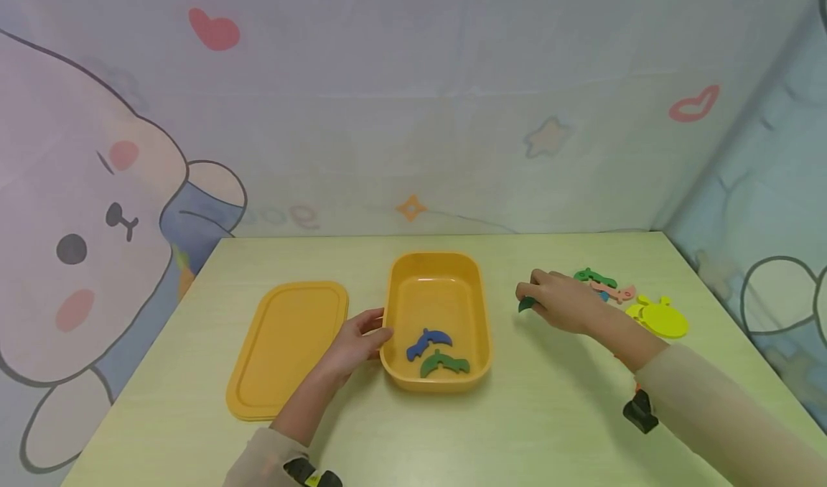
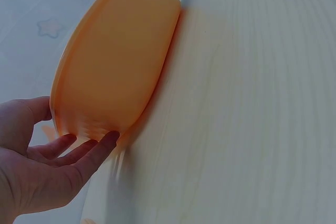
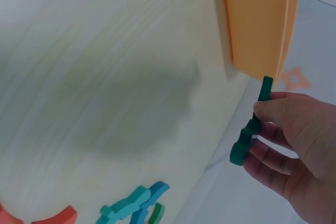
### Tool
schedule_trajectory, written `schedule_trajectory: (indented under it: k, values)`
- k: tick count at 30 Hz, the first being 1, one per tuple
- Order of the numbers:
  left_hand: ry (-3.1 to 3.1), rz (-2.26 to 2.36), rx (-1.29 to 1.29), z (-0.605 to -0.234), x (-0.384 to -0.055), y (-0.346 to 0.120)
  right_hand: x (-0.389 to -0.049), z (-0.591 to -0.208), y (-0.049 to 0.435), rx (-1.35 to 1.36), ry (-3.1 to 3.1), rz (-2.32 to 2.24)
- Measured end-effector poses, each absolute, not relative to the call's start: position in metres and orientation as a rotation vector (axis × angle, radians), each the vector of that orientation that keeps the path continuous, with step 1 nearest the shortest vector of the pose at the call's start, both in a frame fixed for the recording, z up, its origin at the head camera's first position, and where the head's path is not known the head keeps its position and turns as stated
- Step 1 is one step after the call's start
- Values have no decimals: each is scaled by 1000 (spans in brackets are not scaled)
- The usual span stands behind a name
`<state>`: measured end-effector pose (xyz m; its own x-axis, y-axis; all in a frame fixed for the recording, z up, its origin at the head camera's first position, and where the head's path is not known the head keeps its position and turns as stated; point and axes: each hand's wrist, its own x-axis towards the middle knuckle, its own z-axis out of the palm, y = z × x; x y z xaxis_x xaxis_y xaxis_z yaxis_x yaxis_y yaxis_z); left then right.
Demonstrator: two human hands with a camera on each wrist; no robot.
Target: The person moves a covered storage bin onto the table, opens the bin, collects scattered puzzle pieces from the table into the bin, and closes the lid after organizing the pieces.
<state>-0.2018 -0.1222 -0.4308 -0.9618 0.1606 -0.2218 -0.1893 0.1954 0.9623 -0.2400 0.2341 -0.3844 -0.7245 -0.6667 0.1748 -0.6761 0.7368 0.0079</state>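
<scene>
A yellow-orange plastic tub (image 1: 434,300) stands mid-table, its long sides running front to back. Inside, near the front end, lie a flat blue shaped piece (image 1: 423,344) and a green one (image 1: 446,361). My left hand (image 1: 354,345) grips the tub's left side; in the left wrist view its thumb is at the rim and its fingertips are against the outer wall (image 2: 115,61). Raised over the table to the right of the tub, my right hand (image 1: 561,300) pinches a dark green shaped piece (image 3: 245,141) between thumb and fingers.
A matching yellow lid (image 1: 291,343) lies flat left of the tub. Beyond my right hand is a loose group of pieces: green (image 1: 601,279), pink (image 1: 619,293) and yellow (image 1: 665,320), partly behind the forearm. A printed cloth (image 1: 452,149) hangs behind the table.
</scene>
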Motion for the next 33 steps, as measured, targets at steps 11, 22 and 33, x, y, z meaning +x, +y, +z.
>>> schedule_trajectory:
  k: [11, 22, 33]
  values:
    - [2198, 1843, -3, -432, -201, -122, -244, -374, 210, 1129, -2744, 86]
    - [2197, 1858, 7, -433, -201, -123, -245, -365, 187, 1167, -2739, 72]
    - [2203, 1846, 4, -431, -201, -122, -246, -361, 159, 1194, -2752, 48]
